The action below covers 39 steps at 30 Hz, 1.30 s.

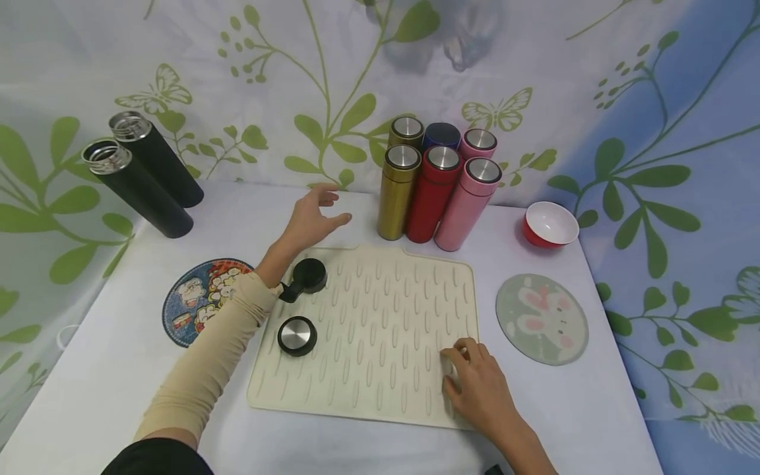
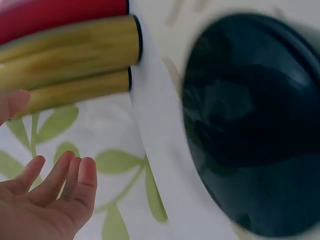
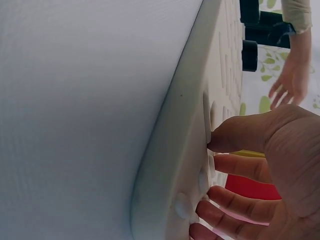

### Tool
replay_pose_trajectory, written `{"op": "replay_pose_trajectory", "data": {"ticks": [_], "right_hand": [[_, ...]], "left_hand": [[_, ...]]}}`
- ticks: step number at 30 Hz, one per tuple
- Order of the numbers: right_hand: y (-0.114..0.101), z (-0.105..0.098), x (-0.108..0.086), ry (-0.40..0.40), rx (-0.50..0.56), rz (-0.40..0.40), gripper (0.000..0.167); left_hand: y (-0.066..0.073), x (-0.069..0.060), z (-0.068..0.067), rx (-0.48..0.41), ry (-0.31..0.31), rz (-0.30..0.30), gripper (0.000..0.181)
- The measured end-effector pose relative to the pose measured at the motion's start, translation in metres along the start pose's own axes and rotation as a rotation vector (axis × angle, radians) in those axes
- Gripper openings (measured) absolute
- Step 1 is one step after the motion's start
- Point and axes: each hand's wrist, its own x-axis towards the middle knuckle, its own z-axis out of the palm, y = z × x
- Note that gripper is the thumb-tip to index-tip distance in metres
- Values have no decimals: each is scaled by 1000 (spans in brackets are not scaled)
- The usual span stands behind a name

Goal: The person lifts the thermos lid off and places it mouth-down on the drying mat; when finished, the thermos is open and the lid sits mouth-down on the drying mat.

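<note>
My left hand (image 1: 311, 216) is held in the air past the back left of the cream ridged mat (image 1: 380, 343), fingers spread and nothing in them. A gold thermos (image 1: 398, 194) stands to its right, beside a red thermos (image 1: 432, 198) and a pink thermos (image 1: 466, 208). Under the left wrist is a round black piece (image 1: 309, 275), large and blurred in the left wrist view. A black lid with a silver top (image 1: 297, 336) lies on the mat's left side. My right hand (image 1: 479, 389) rests its loosely bent fingertips on the mat's right edge and holds nothing.
Two black bottles (image 1: 139, 191) without lids stand at the back left. More thermoses, one a blue-topped thermos (image 1: 442, 134), are behind the front row. A patterned round coaster (image 1: 192, 297), a bunny coaster (image 1: 541, 319) and a red bowl (image 1: 551, 225) flank the mat.
</note>
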Motion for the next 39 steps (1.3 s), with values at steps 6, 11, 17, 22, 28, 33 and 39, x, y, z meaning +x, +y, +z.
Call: {"op": "replay_pose_trajectory", "data": {"ticks": [6, 11, 17, 22, 28, 33, 39], "right_hand": [[1, 1, 0, 7, 1, -1, 41], [0, 1, 1, 6, 8, 7, 41], [-1, 0, 1, 7, 4, 19, 41], [-2, 0, 1, 15, 9, 24, 41], [-3, 0, 1, 7, 8, 41, 41], [-4, 0, 0, 10, 0, 45, 40], [-5, 0, -1, 16, 1, 46, 39]], "left_hand": [[18, 15, 27, -52, -30, 10, 72], [30, 26, 47, -80, -7, 33, 74], [39, 36, 63, -109, 23, 67, 78], [43, 44, 72, -114, 52, 92, 82], [43, 49, 79, -65, 67, 71, 83], [43, 47, 78, 21, 62, 47, 83], [38, 36, 75, -27, 93, 66, 73]]}}
